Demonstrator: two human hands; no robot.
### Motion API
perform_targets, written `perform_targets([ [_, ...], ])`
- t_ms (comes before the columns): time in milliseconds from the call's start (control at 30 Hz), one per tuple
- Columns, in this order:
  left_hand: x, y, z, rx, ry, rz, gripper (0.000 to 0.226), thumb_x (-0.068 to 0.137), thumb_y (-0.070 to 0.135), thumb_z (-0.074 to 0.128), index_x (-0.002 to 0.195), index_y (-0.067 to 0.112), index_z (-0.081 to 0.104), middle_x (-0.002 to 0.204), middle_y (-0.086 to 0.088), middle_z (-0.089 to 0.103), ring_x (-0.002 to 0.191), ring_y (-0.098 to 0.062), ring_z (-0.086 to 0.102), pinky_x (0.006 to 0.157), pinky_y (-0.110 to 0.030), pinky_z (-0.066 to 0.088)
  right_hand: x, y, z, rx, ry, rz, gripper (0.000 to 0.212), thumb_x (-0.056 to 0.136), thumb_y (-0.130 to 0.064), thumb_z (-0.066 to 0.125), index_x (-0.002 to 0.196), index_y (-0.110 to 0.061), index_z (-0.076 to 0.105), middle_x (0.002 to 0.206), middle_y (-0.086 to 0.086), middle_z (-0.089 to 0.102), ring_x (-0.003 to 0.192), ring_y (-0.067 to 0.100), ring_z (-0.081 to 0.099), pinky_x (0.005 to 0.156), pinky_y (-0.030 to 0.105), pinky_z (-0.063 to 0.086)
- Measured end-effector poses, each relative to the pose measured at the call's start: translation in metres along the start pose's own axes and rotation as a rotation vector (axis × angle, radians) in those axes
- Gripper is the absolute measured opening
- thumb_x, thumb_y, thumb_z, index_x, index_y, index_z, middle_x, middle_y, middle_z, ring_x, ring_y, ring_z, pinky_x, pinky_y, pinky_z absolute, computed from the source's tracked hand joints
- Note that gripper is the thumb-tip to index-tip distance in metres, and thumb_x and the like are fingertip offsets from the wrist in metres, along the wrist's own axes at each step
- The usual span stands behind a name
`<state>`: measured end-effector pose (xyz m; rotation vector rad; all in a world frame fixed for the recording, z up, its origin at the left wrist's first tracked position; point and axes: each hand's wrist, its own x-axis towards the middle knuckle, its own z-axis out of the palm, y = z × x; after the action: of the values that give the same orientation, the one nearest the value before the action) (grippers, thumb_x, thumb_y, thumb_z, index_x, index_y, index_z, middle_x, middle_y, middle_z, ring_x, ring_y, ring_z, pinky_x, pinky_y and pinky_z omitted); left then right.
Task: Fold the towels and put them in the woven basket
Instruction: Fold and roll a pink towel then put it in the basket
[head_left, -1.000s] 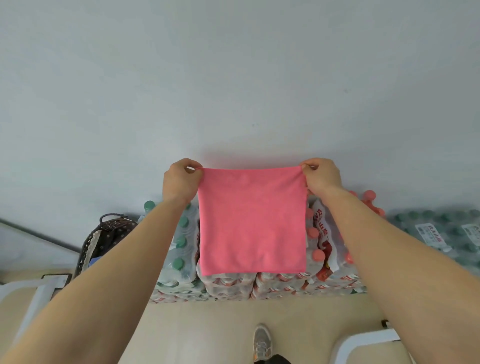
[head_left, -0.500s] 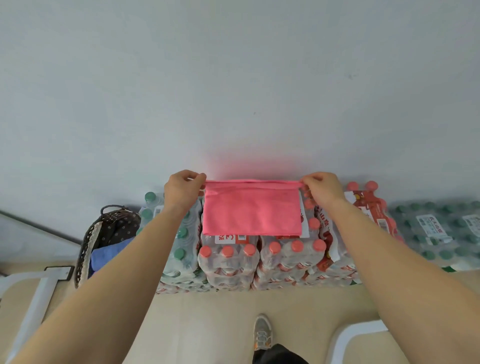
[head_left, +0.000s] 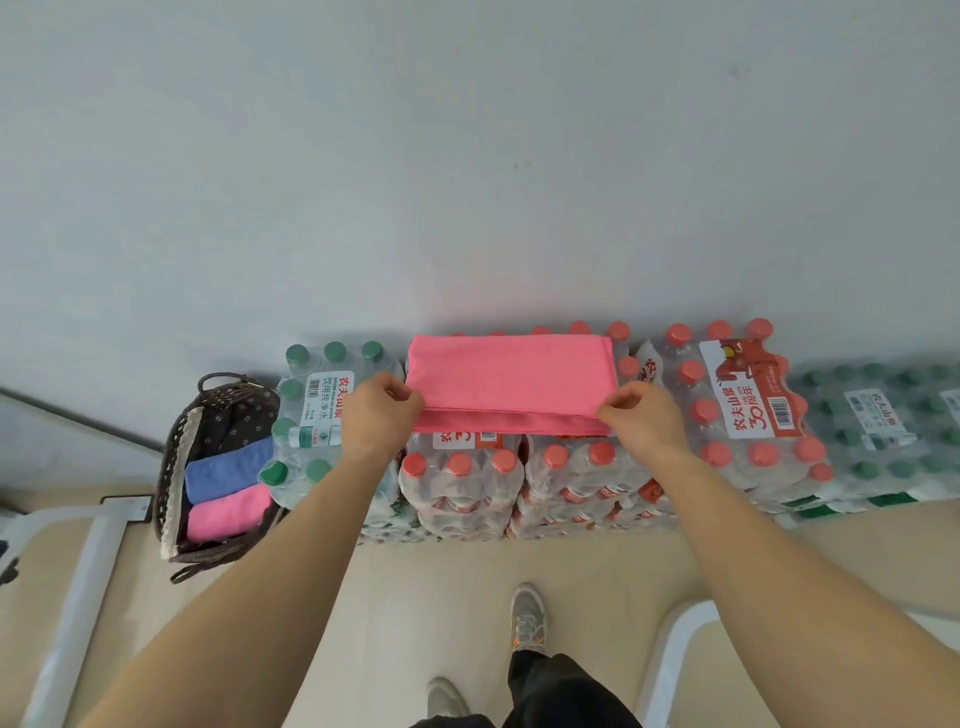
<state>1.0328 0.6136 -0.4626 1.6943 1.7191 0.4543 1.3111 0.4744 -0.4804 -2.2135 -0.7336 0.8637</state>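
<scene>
Pink towel half-folded on the water bottle packs, a hand pinching each near corner.

The pink towel (head_left: 511, 382) lies flat on the red-capped bottle packs (head_left: 571, 467), doubled over, its near edges slightly uneven. The left hand (head_left: 376, 410) and the right hand (head_left: 641, 418) each pinch a near corner between thumb and fingers. To fold it well, I'd say square those edges first, then press the crease flat. The woven basket (head_left: 176, 467) sits left of the packs, holding a blue and a pink towel.

Folded pink towel (head_left: 511, 382) atop bottles (head_left: 462, 467)
</scene>
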Motion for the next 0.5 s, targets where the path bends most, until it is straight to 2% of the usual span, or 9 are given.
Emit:
perform_targets([
  [200,-0.008,-0.011,0.008,0.146,0.016,0.118,0.012,0.080,0.019,0.063,0.069,0.019,0.057,0.065,0.006,0.061,0.063,-0.013,0.059,0.058,-0.030,0.048,-0.003,0.007,0.002,-0.076,-0.027,-0.015,0.010,0.078,-0.015,0.074,0.080,-0.020,0.065,0.080,-0.008,0.065,0.075,0.008,0.058,0.068,0.029,0.042],
  [400,-0.007,-0.021,0.013,0.284,0.003,0.186,0.014,0.078,0.017,0.063,0.066,0.014,0.055,0.060,0.003,0.058,0.057,-0.016,0.055,0.051,-0.028,0.043,-0.003,0.015,0.008,-0.265,-0.071,-0.064,0.015,0.073,-0.021,0.074,0.074,-0.028,0.061,0.086,-0.009,0.063,0.076,0.012,0.061,0.073,0.039,0.054],
  [500,-0.006,-0.024,0.015,0.341,-0.061,0.153,0.013,0.078,0.020,0.063,0.069,0.014,0.057,0.062,0.002,0.060,0.060,-0.019,0.058,0.055,-0.031,0.049,-0.001,0.016,0.011,-0.342,-0.096,-0.065,0.015,0.073,-0.021,0.072,0.072,-0.029,0.059,0.085,-0.008,0.062,0.072,0.012,0.061,0.071,0.040,0.055],
])
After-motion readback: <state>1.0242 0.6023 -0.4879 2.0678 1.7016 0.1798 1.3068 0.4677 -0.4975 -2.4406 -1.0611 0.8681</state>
